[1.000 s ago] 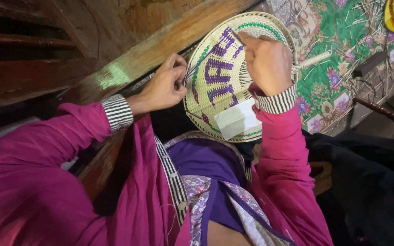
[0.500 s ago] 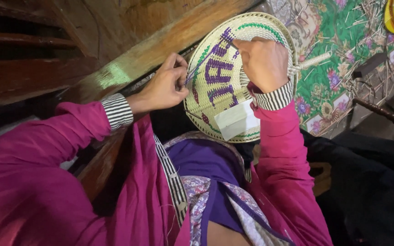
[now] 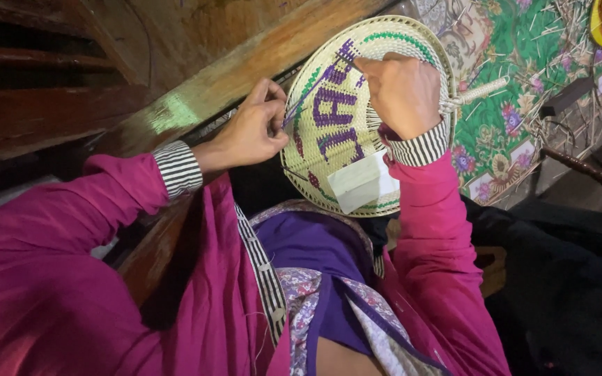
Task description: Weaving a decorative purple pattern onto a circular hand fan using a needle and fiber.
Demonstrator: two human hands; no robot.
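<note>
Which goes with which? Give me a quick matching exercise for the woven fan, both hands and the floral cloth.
Things:
1. left hand
2. right hand
3. woven fan
4. floral cloth

Places or states:
A. spread out at upper right, strewn with straw bits
B. pinching a purple strand at the fan's left edge
C. round, pale, with purple and green pattern
D. pressed on the fan's upper face

Pairs: 1-B, 2-D, 3-C, 4-A

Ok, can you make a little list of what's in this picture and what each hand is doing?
left hand: pinches a purple strand at the fan's left edge
right hand: rests on top of the fan, fingers pressing the weave
woven fan: round, pale straw with purple and green pattern, tilted
white patch: on the fan's lower part
floral cloth: green, strewn with straw bits
</note>
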